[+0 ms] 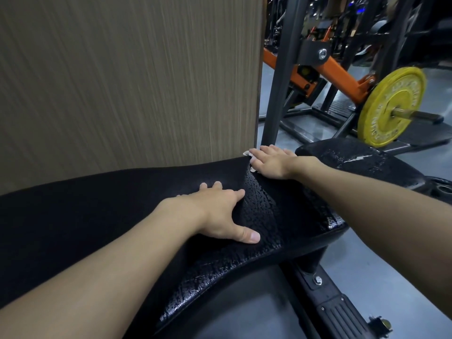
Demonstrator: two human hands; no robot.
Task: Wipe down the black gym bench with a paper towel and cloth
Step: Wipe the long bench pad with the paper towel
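We are mid-wipe: our right hand point(271, 162), fingers flat, presses the paper towel point(246, 153) at upper centre; our left hand point(220, 214), spread wide, steadies the bench point(264, 211). Next, probably, sweep its wet patch.

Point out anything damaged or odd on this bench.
The far pad on the right has a pale, jagged streak, possibly a tear or scuff. The bench beside the left hand is beaded with droplets.
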